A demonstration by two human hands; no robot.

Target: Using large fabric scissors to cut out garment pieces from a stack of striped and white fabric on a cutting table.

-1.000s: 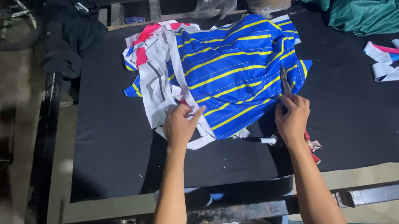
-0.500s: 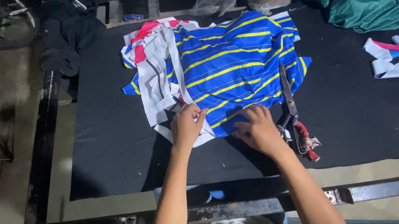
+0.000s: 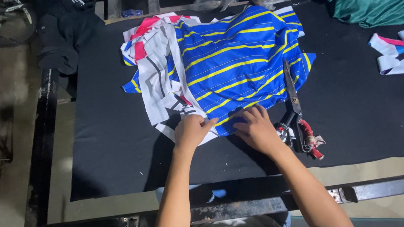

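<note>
Left hand point(image 3: 191, 131): laid flat on white strips point(image 3: 161, 90), fingers spread, nothing gripped.
Right hand point(image 3: 257, 129): pressed on blue striped fabric point(image 3: 236, 62), fingers wide.
Fabric: spread mid-counter point(image 3: 113, 149).
Scissors point(image 3: 295, 108): just beside right hand.

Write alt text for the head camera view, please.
Two bare hands, left hand and right hand, press the near edge of a blue yellow-striped fabric pile on a black table. Scissors lie just right.

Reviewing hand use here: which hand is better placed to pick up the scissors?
Right. The right hand rests on the blue striped fabric edge, just beside the scissors handles; the left hand lies farther away, across the right hand, on the white strips.
</note>
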